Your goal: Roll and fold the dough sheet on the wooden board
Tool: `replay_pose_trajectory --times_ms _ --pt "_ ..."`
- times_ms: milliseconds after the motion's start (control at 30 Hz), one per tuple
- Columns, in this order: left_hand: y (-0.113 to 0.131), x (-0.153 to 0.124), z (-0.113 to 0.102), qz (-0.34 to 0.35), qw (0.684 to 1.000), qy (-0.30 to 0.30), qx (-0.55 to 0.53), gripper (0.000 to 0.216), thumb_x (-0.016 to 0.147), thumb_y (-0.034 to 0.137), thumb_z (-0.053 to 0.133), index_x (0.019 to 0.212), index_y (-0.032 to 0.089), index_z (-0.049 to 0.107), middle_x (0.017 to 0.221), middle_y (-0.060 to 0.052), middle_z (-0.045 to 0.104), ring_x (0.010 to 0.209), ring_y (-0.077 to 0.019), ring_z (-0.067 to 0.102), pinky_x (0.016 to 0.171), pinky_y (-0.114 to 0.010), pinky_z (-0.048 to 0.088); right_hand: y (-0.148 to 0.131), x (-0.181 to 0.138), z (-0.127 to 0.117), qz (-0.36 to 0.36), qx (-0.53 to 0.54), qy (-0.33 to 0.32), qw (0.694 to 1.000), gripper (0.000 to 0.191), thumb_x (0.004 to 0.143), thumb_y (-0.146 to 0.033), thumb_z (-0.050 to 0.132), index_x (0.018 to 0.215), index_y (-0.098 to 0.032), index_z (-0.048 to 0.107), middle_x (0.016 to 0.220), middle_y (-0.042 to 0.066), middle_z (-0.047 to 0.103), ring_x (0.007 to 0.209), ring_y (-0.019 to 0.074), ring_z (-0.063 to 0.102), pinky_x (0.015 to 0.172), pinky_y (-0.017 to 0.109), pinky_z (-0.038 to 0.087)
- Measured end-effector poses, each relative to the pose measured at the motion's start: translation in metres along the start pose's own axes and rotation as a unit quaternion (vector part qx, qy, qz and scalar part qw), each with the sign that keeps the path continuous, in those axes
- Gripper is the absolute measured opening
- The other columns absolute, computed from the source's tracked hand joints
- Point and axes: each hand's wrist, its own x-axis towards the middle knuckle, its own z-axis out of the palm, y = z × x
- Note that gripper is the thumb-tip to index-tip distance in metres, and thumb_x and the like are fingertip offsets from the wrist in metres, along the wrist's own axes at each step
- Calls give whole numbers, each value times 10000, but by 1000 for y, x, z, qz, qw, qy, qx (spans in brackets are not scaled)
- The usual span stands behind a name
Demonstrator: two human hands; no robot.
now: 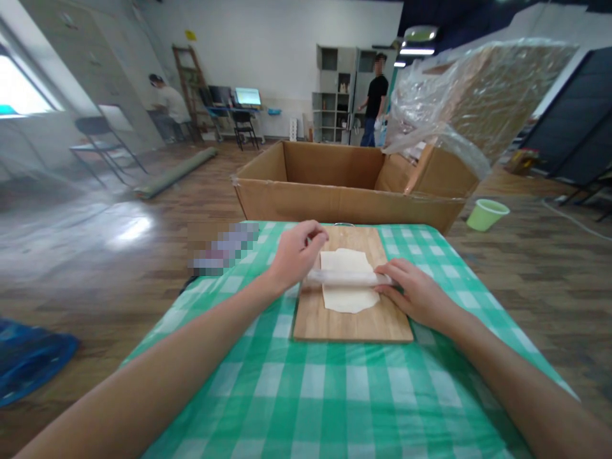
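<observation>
A flat, pale sheet of dough (351, 299) lies on a wooden cutting board (354, 328). Across its middle rests a whitish rolling pin (349, 278). My right hand (411, 290) is closed on the pin's right end, fingers over the top and thumb on the near side. Above the board's left edge, by the pin's left end, my left hand (295, 254) is raised off the pin. Its fingers curl in towards the thumb; whether anything is pinched between them is too small to make out.
A green-and-white checked cloth (306, 395) covers the table. Beyond its far edge stands a large open cardboard box (335, 199) with plastic wrap (425, 95). A light green bucket (486, 215) is on the floor at right. Two people are in the background, one seated, one standing.
</observation>
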Motion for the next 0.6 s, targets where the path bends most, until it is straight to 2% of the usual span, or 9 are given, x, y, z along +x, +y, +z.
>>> replay_pose_trajectory --times_ms 100,200,300,433,600 --pt "16 -5 3 46 985 -154 71 241 957 316 576 759 193 637 749 -20 669 681 -161 576 620 -295 378 -13 2 0 -24 1 -13 1000 179 1058 -300 580 1211 -229 640 1183 119 678 1107 290 635 935 435 526" --pt "24 -12 5 77 957 -254 119 253 978 308 549 775 189 643 784 -32 680 682 -162 573 619 -311 348 -20 3 0 -32 4 -23 999 170 1056 -297 586 1198 -229 652 1161 116 672 1094 286 636 929 437 530" --pt "29 -14 -1 87 943 -292 131 244 995 321 547 818 186 647 836 -41 694 723 -171 603 653 -315 381 -20 4 0 -27 -6 -29 999 179 1066 -320 570 1193 -230 658 1162 115 677 1089 286 639 925 437 530" --pt "43 -12 -13 115 940 -289 139 168 951 354 668 905 193 663 934 -41 717 816 -188 638 701 -312 419 -6 3 -2 16 -52 -17 998 221 1082 -367 527 1179 -232 672 1151 116 692 1072 293 651 902 421 523" --pt "56 -18 -15 167 885 -400 171 145 904 335 754 950 204 711 1014 -46 720 886 -210 678 715 -313 452 40 -4 -14 116 -100 18 988 250 1061 -405 531 1112 -219 691 1083 115 704 982 286 661 819 381 498"
